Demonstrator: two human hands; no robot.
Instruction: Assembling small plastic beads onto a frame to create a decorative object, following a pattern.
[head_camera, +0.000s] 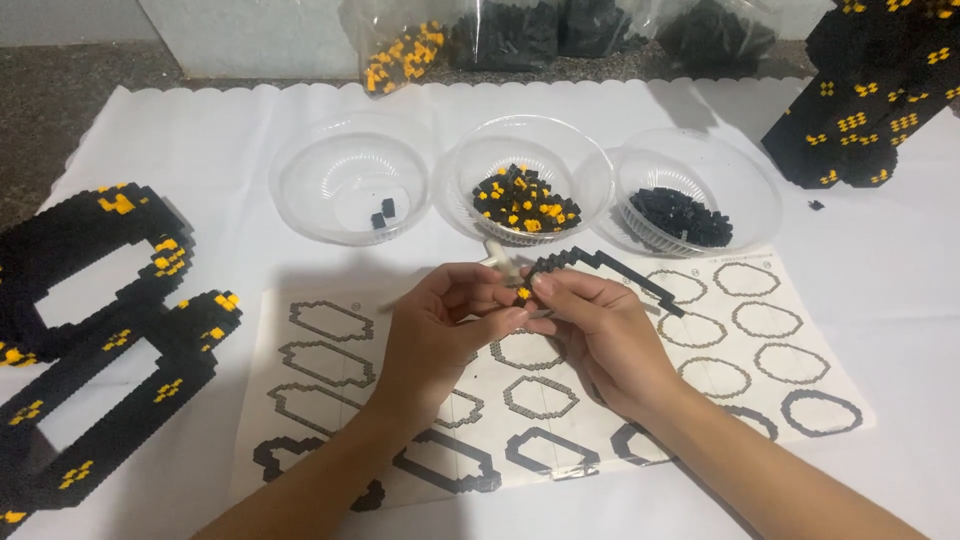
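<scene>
My left hand (440, 325) and my right hand (600, 325) meet above a printed instruction sheet (330, 375). My right hand holds a thin curved strip of black bricks (600, 262) that runs from my fingertips toward the right. My left hand pinches a small white tool (497, 255), its tip at a small yellow-and-black brick (523, 293) where the fingertips of both hands meet. Just beyond the hands stand three clear plastic bowls.
The left bowl (350, 185) holds two black bricks, the middle bowl (520, 165) black-and-yellow ones, the right bowl (695, 190) black ones. Built black-and-yellow frames (100, 330) lie at left, a tall built block (870, 90) at back right, bags of bricks (500, 35) behind.
</scene>
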